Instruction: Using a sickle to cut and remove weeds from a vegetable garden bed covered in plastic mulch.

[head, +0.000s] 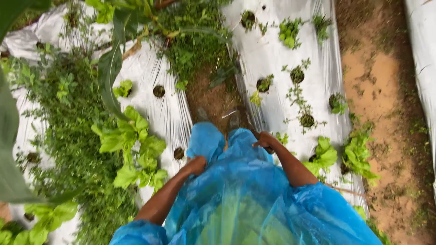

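Note:
I look down at my blue plastic raincoat [245,195] and my two feet [218,119] in a soil furrow. My left hand [196,164] is curled into a fist and rests against the raincoat at my left thigh. My right hand [265,139] is closed over the raincoat near my right knee, and a small dark object [269,149] shows under its fingers; what it is cannot be told. Leafy green seedlings [131,145] grow close to my left hand, and others [324,156] stand just right of my right hand.
White plastic mulch sheets [268,50] with round planting holes [159,91] cover raised beds on both sides of the furrow [213,95]. Dense weeds [68,131] overrun the left bed. A bare brown path [381,90] runs on the right, beside another white sheet [422,45].

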